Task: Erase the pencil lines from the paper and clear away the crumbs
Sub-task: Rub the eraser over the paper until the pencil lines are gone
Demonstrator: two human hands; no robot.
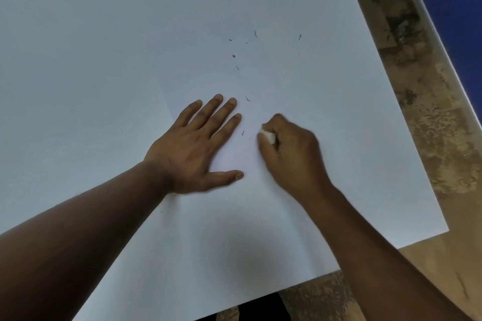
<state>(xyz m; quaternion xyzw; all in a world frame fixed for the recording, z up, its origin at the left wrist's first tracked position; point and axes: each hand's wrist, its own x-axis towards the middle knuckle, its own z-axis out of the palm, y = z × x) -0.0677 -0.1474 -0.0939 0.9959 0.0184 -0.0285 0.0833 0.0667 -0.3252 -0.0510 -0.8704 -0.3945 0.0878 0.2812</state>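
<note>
Paper point(234, 229) stays put under your flat, spread left hand point(193, 146) at centre frame while your right hand point(289, 148) pinches the eraser point(267, 136) among crumbs point(246, 98).

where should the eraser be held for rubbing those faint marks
Pinch the eraser across its sides from above, as the right hand does, leaving one white end poking out toward the paper. It looks small and blocky, so fingertips suit it.
</note>
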